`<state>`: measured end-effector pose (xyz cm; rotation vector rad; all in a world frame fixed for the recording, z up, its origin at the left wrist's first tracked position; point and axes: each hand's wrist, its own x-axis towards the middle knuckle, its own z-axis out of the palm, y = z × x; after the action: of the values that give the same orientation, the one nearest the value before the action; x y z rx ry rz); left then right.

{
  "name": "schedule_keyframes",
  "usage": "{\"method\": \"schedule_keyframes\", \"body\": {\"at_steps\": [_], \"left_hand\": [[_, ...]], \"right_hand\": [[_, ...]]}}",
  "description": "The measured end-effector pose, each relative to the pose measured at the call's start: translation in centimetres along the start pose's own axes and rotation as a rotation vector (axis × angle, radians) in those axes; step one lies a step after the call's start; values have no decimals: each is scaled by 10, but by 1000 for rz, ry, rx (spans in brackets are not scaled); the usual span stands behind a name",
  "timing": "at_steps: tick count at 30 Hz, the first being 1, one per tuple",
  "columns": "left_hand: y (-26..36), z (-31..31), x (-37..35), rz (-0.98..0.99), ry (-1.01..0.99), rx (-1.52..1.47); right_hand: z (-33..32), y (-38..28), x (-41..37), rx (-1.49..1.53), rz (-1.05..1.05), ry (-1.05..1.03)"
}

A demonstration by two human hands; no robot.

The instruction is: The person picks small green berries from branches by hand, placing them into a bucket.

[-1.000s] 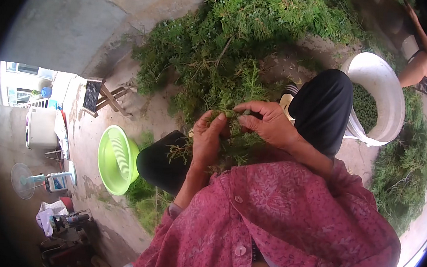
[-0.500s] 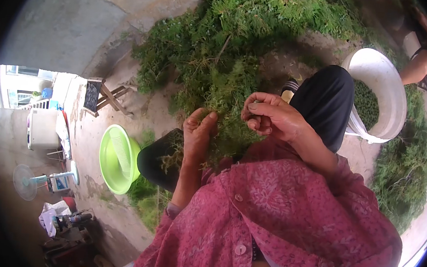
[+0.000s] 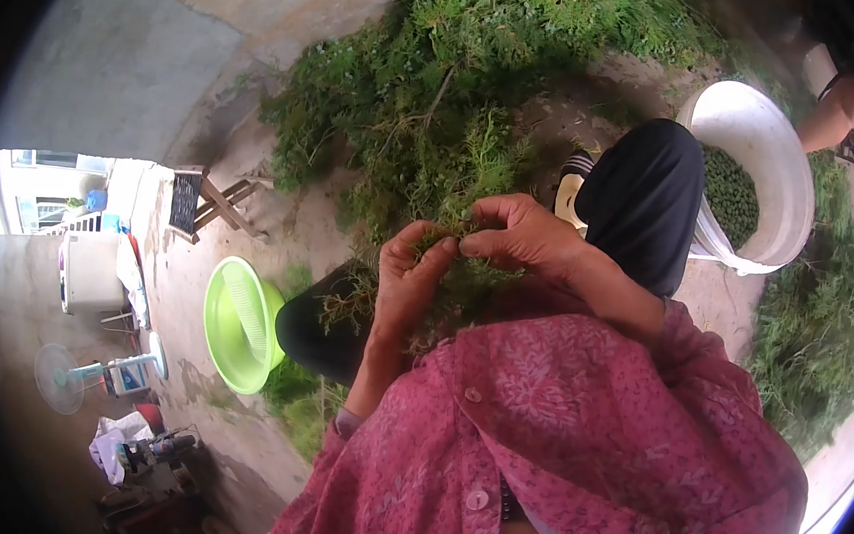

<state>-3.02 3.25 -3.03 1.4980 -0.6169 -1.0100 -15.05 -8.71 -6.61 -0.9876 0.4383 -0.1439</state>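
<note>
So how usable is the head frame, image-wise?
Head view: strong fisheye with black corners, and the scene looks rotated; daylight is soft; the building at left is blown out; left hand, right hand and the sprig between them are sharp.

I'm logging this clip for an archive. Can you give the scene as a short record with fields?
Left hand: grips a green sprig
Right hand: pinches the sprig near its top
Ground: pile of cut branches, green basin
Bucket: white, holds small green berries
Other person: an arm beyond the bucket
</note>
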Motion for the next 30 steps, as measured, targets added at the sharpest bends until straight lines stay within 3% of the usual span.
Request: {"method": "schedule_keyframes", "body": {"at_steps": [4,7,9,10,12,15,17,22,30], "left_hand": [[-5,-6,-1,-38,14,77],[0,-6,-3,-52,-27,76],[3,-8,-5,-40,-53,95],[5,-12,-5,-36,-66,68],[7,-15,-5,-31,-78,41],[12,-12,-1,-62,-157,55],[16,-4,-2,-139,-195,31],[12,-4,-1,-89,-208,70],[13,-8,-1,-138,-175,111]], "right_hand": [[2,8,1,106,-47,-50],[-9,8,-3,-22,-82,-100],[-23,12,-4,312,46,-35],[-32,11,-4,312,45,-36],[-44,6,-4,636,-32,-196],[-28,-5,-9,443,-28,-50],[-19,-7,-11,439,-41,-97],[-7,-13,-11,163,-80,-84],[-6,-5,-8,148,29,-81]]}}
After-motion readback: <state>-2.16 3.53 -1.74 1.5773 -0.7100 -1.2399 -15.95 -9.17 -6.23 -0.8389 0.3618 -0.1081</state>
